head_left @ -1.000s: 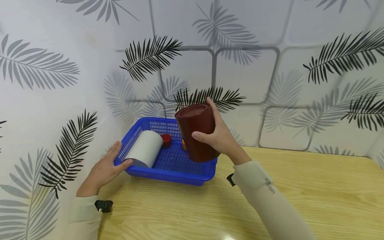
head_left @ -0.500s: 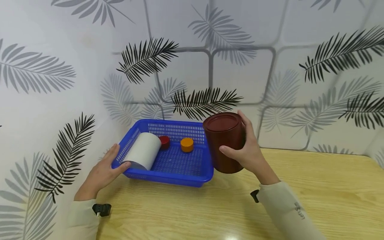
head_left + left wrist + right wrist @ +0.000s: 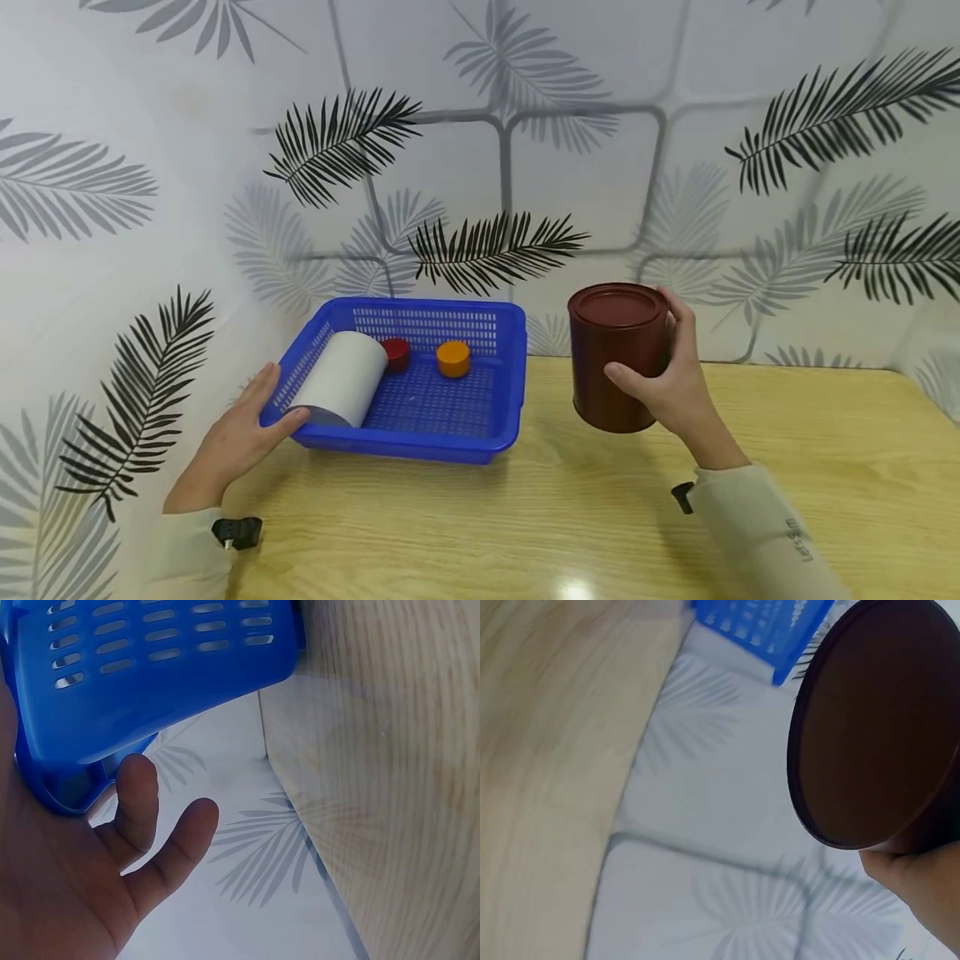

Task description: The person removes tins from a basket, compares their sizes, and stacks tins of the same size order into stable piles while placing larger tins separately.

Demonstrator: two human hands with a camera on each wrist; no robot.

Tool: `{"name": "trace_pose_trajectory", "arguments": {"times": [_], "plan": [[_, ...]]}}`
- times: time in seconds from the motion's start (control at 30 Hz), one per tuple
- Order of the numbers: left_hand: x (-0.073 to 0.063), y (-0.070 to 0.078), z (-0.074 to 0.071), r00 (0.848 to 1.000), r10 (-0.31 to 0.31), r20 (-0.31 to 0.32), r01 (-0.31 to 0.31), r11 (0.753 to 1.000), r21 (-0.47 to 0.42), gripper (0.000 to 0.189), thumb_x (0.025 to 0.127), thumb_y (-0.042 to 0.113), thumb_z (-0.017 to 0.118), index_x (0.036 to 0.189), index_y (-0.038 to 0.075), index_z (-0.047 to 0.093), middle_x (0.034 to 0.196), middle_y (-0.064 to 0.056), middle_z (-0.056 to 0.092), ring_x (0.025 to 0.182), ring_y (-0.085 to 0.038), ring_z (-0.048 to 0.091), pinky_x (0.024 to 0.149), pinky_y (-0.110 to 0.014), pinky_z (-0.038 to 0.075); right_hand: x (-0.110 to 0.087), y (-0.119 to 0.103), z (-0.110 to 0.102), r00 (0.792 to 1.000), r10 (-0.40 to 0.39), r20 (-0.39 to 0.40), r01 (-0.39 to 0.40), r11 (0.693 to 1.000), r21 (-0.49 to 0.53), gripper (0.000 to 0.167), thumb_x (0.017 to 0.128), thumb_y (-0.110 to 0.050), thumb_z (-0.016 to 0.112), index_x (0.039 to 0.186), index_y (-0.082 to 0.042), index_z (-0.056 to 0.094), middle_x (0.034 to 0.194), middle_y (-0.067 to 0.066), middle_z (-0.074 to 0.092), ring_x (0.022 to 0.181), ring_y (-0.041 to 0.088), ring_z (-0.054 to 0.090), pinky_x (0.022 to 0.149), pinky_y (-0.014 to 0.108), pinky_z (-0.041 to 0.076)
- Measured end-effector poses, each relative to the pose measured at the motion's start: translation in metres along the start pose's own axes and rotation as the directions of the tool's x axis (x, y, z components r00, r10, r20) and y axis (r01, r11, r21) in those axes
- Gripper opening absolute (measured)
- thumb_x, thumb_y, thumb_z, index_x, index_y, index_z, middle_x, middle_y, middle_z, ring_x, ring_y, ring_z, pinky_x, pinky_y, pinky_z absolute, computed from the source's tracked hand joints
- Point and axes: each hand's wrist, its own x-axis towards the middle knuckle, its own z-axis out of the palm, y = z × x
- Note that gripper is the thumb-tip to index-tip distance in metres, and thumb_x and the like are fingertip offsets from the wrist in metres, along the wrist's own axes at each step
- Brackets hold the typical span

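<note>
My left hand (image 3: 238,431) holds the near left corner of a blue plastic basket (image 3: 420,447), its thumb over the rim and its fingers along the outside. In the left wrist view the slotted basket wall (image 3: 161,667) rises above the fingers. My right hand (image 3: 678,382) grips a dark red lidded can (image 3: 617,367) from its right side, thumb in front; the far fingers are mostly hidden. The can is upright, raised off the table, right of the basket. Its flat underside shows in the right wrist view, with part of the hand (image 3: 922,881) below.
Inside the basket lie a white cylinder (image 3: 341,377) on its side, a small red round piece (image 3: 396,356) and a small orange one (image 3: 453,358). The wooden table (image 3: 420,533) meets a leaf-patterned wall (image 3: 585,192) behind and at left.
The right hand has carried the dark red can from over the basket to its right, turning it from tilted to upright. The left hand stays at the basket corner.
</note>
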Motion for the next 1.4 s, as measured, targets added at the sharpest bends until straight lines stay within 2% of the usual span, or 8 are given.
{"name": "trace_pose_trajectory", "arguments": {"times": [0.13,0.23,0.5,0.77,1.0,1.13,1.23,1.4], "plan": [[-0.003,-0.003,0.0,1.0,0.0,-0.001,0.0,1.0,-0.005,0.096,0.099,0.059,0.054,0.163,0.014,-0.002,0.168,-0.015,-0.003,0.147,-0.053,0.008,0.106,-0.077,0.016,-0.002,0.015,-0.022,0.997,0.072,-0.039,-0.075,0.993,-0.088,0.105,0.086,-0.007,0.075,0.161,-0.034,0.007,0.151,0.011,0.037,0.128,0.022,0.044,0.094,0.032,0.044],[-0.004,-0.005,-0.001,1.0,0.001,-0.003,-0.001,1.0,-0.004,0.096,0.099,0.059,0.053,0.163,0.015,-0.003,0.168,-0.014,-0.003,0.147,-0.053,0.008,0.105,-0.078,0.016,-0.003,0.026,-0.038,0.99,0.126,-0.068,-0.134,0.981,-0.137,0.107,0.089,-0.012,0.075,0.162,-0.036,0.001,0.153,0.013,0.033,0.13,0.025,0.042,0.096,0.039,0.043],[-0.006,-0.007,-0.001,1.0,-0.009,0.005,0.009,1.0,-0.012,0.096,0.099,0.058,0.054,0.163,0.014,-0.003,0.168,-0.017,-0.002,0.147,-0.054,0.008,0.104,-0.078,0.017,-0.003,0.05,-0.068,0.965,0.23,-0.13,-0.248,0.957,-0.15,0.101,0.093,-0.021,0.071,0.161,-0.036,-0.002,0.153,0.017,0.029,0.124,0.026,0.043,0.093,0.053,0.045],[-0.004,-0.004,-0.001,1.0,-0.008,0.011,0.008,1.0,-0.02,0.096,0.099,0.058,0.054,0.162,0.014,-0.005,0.168,-0.015,-0.005,0.147,-0.053,0.006,0.104,-0.079,0.016,-0.004,0.064,-0.083,0.951,0.265,-0.16,-0.291,0.942,-0.165,0.101,0.093,-0.023,0.072,0.162,-0.03,-0.002,0.15,0.017,0.029,0.124,0.025,0.043,0.095,0.051,0.043],[-0.001,0.0,-0.001,1.0,-0.003,0.016,0.003,1.0,-0.025,0.097,0.099,0.058,0.054,0.163,0.015,-0.005,0.168,-0.013,-0.007,0.148,-0.053,0.005,0.104,-0.079,0.016,-0.007,0.073,-0.095,0.946,0.293,-0.139,-0.316,0.928,-0.195,0.099,0.093,-0.02,0.073,0.16,-0.021,0.001,0.137,0.012,0.036,0.116,0.017,0.045,0.09,0.033,0.044],[0.0,0.001,0.0,1.0,-0.006,0.019,0.007,1.0,-0.027,0.097,0.099,0.058,0.054,0.162,0.015,-0.005,0.168,-0.013,-0.007,0.148,-0.052,0.004,0.104,-0.079,0.015,-0.008,0.077,-0.101,0.939,0.321,-0.125,-0.34,0.921,-0.188,0.099,0.094,-0.019,0.073,0.16,-0.021,-0.001,0.139,0.012,0.035,0.117,0.015,0.045,0.09,0.03,0.044],[0.001,0.002,0.0,1.0,-0.009,0.021,0.009,1.0,-0.025,0.097,0.099,0.058,0.054,0.162,0.015,-0.005,0.168,-0.014,-0.007,0.148,-0.052,0.004,0.104,-0.079,0.015,-0.009,0.078,-0.105,0.934,0.341,-0.11,-0.356,0.916,-0.182,0.1,0.094,-0.02,0.073,0.159,-0.022,-0.003,0.145,0.017,0.032,0.122,0.02,0.043,0.096,0.036,0.043],[0.001,0.001,0.0,1.0,-0.008,0.019,0.008,1.0,-0.027,0.098,0.099,0.058,0.055,0.162,0.014,-0.005,0.168,-0.017,-0.005,0.148,-0.053,0.003,0.104,-0.079,0.015,-0.008,0.076,-0.114,0.931,0.363,-0.04,-0.363,0.909,-0.207,0.107,0.093,-0.019,0.074,0.159,-0.02,-0.011,0.153,0.03,0.022,0.137,0.042,0.03,0.106,0.063,0.032]]}}
